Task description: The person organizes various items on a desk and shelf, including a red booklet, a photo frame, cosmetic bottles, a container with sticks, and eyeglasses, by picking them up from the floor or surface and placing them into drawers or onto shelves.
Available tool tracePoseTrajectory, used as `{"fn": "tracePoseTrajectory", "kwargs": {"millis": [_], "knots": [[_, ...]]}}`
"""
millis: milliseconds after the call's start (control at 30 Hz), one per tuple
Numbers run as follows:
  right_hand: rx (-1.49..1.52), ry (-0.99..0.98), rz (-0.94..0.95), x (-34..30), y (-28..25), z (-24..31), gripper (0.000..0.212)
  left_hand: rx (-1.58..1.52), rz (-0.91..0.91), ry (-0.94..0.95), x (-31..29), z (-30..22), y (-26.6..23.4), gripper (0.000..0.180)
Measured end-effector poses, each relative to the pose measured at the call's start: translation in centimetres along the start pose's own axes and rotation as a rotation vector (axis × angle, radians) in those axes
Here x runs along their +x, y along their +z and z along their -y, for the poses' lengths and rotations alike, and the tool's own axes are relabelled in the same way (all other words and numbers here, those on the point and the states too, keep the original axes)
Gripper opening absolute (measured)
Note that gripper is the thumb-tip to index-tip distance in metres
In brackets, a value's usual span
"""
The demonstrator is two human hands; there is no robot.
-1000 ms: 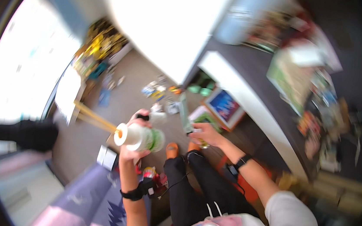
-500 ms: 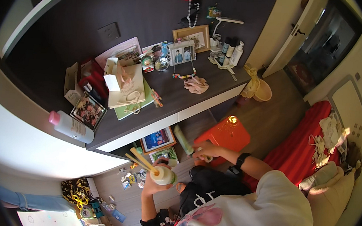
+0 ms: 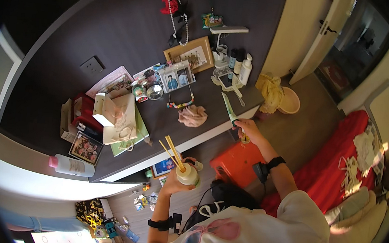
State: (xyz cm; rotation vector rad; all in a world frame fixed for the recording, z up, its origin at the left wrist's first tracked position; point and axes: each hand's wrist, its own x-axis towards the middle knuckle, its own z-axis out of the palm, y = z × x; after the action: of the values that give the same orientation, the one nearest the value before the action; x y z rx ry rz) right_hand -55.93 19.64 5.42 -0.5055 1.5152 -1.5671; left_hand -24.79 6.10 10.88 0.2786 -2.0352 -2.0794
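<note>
My left hand point(image 3: 174, 183) is wrapped round a small whitish reed diffuser bottle point(image 3: 188, 175) with several tan sticks point(image 3: 173, 150) rising from its neck. It is held in front of the desk's drawer side. Farther right, my right hand point(image 3: 249, 129) is closed on the dark lower end of a slim pale green object point(image 3: 229, 107), perhaps a folded fan. Its free end points up over the right part of the desktop. A small yellowish piece point(image 3: 245, 139) shows just below those fingers; I cannot make out what it is.
On the dark desk point(image 3: 163, 127) lie a pink scrunchie point(image 3: 192, 116), a beaded string point(image 3: 180, 104), photo frames, paper bags and pump bottles. An open drawer holds frames. A red-orange stool point(image 3: 237, 161) stands beneath; a bin point(image 3: 290, 101) and red bedding point(image 3: 319, 166) are at right.
My right hand has lifted the pale green object from near the open drawer up to the desk's right front edge. The diffuser has moved slightly up and right. The head view has shifted.
</note>
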Motion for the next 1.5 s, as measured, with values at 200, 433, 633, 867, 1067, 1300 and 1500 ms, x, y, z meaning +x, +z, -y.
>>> {"fn": "tracePoseTrajectory", "kwargs": {"millis": [200,433,633,867,1067,1300,1500], "knots": [[-0.478,-0.186,-0.168,11.4,-0.9,2.7,0.031,0.124,-0.074,-0.025,6.4,0.8,1.2,0.065],[-0.82,-0.112,-0.216,20.0,1.2,2.1,0.035,0.209,-0.127,-0.052,9.3,0.2,1.0,0.068],[-0.838,0.048,-0.211,19.7,1.8,2.8,0.038,0.281,-0.132,-0.05,9.5,-0.2,-0.1,0.071],[-1.099,-0.006,-0.165,19.9,0.4,4.4,0.046,0.248,-0.099,-0.101,10.4,0.5,0.0,0.072],[-1.0,0.085,-0.044,21.6,2.2,4.9,0.026,0.171,-0.099,-0.116,11.0,0.8,0.8,0.058],[-0.636,-0.207,-0.332,22.3,0.8,5.8,0.02,0.271,-0.133,-0.086,10.3,0.4,0.3,0.066],[-0.884,-0.298,-0.661,26.0,-2.9,7.5,0.023,0.253,-0.184,-0.136,10.1,1.9,-0.2,0.067]]}}
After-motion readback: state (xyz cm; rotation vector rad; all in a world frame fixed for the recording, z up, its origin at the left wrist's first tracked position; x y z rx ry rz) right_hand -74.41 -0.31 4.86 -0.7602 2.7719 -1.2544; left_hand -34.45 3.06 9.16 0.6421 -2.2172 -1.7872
